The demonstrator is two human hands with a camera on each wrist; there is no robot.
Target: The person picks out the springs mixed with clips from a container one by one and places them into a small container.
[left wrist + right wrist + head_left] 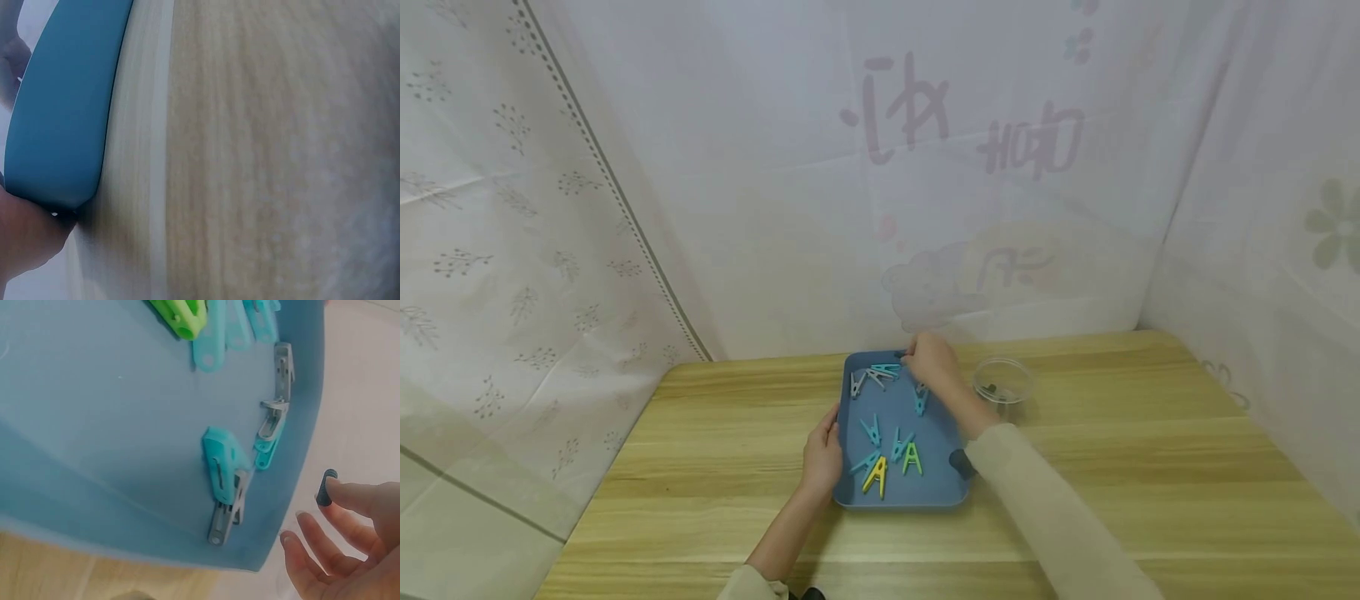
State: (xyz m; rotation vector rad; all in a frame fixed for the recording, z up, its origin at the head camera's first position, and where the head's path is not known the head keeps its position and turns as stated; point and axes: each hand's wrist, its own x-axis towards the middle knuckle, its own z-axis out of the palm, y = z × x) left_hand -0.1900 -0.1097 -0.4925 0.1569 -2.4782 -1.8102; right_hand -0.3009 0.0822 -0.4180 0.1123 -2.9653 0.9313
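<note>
My left hand (822, 458) holds the left side of a blue tray (917, 505); in the left wrist view it touches the bottom corner of the tray's outer wall (62, 106). Past the far rim, my right hand (931, 362) pinches a small dark ribbed cylinder (326, 487) between thumb and forefinger, its other fingers loosely bent. Inside the tray lie several clothespins: a yellow clothespin (876, 477), a green clothespin (912, 458), several blue ones such as this blue clothespin (871, 430), and grey ones such as this grey clothespin (857, 384).
To the right of the tray stands a clear round container (1003, 381) with small dark pieces in it. Everything rests on a wooden table (715, 450), with a patterned white cloth (775, 208) behind. A dark rounded object (960, 463) shows beside the right sleeve (1037, 508).
</note>
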